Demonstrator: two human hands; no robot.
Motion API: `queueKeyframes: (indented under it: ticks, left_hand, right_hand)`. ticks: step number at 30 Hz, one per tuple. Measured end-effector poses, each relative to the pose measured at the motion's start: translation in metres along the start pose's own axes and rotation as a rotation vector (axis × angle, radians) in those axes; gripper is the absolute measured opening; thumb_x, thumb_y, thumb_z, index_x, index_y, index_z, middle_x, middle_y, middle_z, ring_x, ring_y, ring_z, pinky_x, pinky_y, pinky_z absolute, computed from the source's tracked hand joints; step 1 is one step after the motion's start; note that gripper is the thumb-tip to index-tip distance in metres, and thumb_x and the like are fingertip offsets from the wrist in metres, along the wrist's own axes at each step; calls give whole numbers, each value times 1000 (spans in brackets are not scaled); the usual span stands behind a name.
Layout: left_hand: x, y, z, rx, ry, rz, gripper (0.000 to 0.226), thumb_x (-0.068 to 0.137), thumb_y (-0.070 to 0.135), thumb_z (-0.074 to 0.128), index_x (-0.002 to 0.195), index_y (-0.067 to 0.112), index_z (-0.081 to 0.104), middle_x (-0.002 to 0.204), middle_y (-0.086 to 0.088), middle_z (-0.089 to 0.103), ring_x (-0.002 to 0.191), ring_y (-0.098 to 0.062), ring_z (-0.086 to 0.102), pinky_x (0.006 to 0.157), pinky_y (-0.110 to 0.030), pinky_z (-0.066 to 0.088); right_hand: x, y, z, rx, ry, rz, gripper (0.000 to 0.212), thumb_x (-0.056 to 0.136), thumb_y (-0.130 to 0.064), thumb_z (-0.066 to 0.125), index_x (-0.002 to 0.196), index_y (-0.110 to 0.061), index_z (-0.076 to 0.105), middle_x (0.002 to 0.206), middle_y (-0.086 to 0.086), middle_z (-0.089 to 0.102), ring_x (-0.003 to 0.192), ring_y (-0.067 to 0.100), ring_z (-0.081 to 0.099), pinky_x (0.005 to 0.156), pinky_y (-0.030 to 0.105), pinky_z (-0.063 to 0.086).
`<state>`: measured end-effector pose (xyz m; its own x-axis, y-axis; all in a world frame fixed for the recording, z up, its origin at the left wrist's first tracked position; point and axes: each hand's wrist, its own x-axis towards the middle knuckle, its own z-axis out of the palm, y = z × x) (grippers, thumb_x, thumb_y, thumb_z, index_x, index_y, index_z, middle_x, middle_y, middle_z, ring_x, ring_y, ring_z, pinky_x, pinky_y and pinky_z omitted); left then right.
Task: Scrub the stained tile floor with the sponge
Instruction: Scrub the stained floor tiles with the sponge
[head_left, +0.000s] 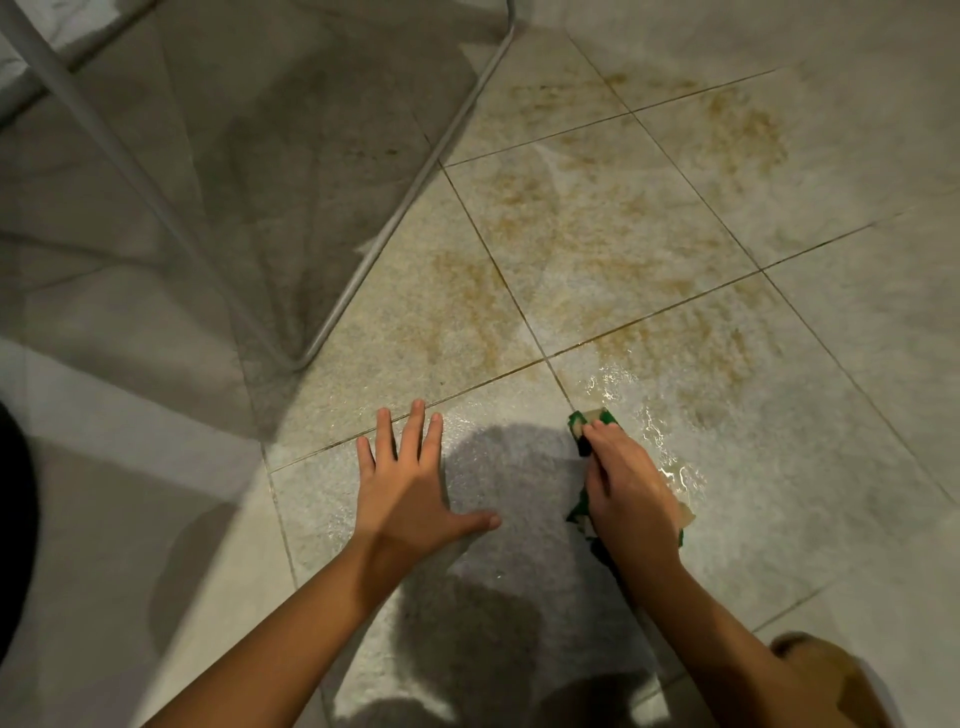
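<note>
My right hand (626, 486) grips a green and pale sponge (586, 422) and holds it down on the wet tile floor (753, 467); only the sponge's ends show past my fingers. Water glistens beside it, just right of the hand. Brown stains (597, 244) spread over several tiles beyond the sponge, toward the top right. My left hand (410, 488) lies flat on the floor with fingers spread, to the left of the sponge and apart from it.
A grey metal tube frame (395, 223) with a sheer mesh panel stands at the upper left, its corner resting on the floor. A dark object sits at the far left edge. A tan shape (810, 654) shows at the bottom right.
</note>
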<state>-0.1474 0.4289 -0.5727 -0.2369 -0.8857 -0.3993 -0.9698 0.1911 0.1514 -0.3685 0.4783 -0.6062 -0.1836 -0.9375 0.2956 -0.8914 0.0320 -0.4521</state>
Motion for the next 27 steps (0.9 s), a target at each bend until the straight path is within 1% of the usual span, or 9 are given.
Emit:
queueKeyframes:
  ticks: [3, 7, 10, 13, 16, 18, 20, 23, 27]
  left_hand:
    - [2, 1, 1, -15, -3, 2, 139, 40, 97, 18, 152, 16, -2, 159, -5, -12, 144, -37, -14, 115, -54, -1]
    - [1, 6, -3, 3, -21, -13, 132, 55, 93, 41, 151, 15, -5, 158, -5, -16, 143, -36, -16, 115, -53, -2]
    - [0, 14, -8, 5, 3, -23, 131, 55, 94, 35, 151, 12, 1, 159, -8, -9, 144, -36, -11, 116, -51, 0]
    - [0, 28, -7, -21, 52, 5, 132, 50, 95, 19, 151, 10, 11, 159, -11, 2, 145, -35, -3, 118, -48, 3]
    - [4, 40, -4, -11, 45, 48, 131, 54, 95, 30, 149, 6, 18, 157, -15, 12, 144, -37, 5, 118, -46, 11]
    - [7, 43, -1, 32, 60, 72, 129, 54, 94, 32, 142, 0, 36, 149, -22, 32, 137, -45, 26, 113, -52, 26]
    - [8, 44, -1, 59, 64, 70, 126, 55, 94, 30, 130, -4, 51, 135, -26, 49, 125, -47, 44, 103, -55, 39]
    - [7, 47, -7, 85, 54, 57, 122, 55, 92, 28, 119, -6, 59, 124, -27, 58, 114, -45, 54, 94, -56, 45]
    - [8, 45, -2, 75, 38, 68, 123, 54, 92, 29, 120, -8, 58, 124, -28, 57, 114, -47, 53, 96, -59, 44]
  right_hand:
    - [-10, -16, 5, -40, -4, 3, 36, 88, -20, 45, 113, -4, 65, 115, 12, 65, 105, 26, 63, 90, 39, 50]
    - [2, -19, 9, -36, -12, -150, 33, 87, -15, 46, 108, -1, 68, 108, 13, 68, 99, 24, 65, 88, 33, 51]
    - [11, -10, 6, -33, -14, -219, 30, 88, -12, 47, 107, -1, 68, 105, 12, 68, 99, 22, 65, 94, 28, 46]
    - [8, 8, -1, -51, 26, -129, 32, 89, -14, 47, 109, 2, 66, 108, 15, 67, 101, 25, 63, 100, 26, 39]
    - [-5, 16, -7, -82, 29, 48, 31, 89, -16, 53, 114, -1, 64, 114, 14, 65, 105, 25, 62, 98, 30, 40]
    - [-14, 12, -7, -59, 12, 141, 31, 84, -7, 65, 115, -3, 64, 116, 13, 64, 107, 24, 61, 96, 32, 43]
    - [-20, 11, -10, -34, -45, 101, 35, 83, -8, 67, 117, -5, 63, 120, 12, 62, 110, 24, 60, 96, 37, 46]
    - [-17, 33, -32, -45, -123, -115, 34, 89, -20, 51, 118, -6, 63, 120, 10, 62, 112, 20, 58, 98, 34, 45]
    - [-7, 57, -46, -82, 74, 88, 34, 88, -14, 46, 110, 4, 65, 110, 20, 65, 104, 29, 62, 97, 32, 43]
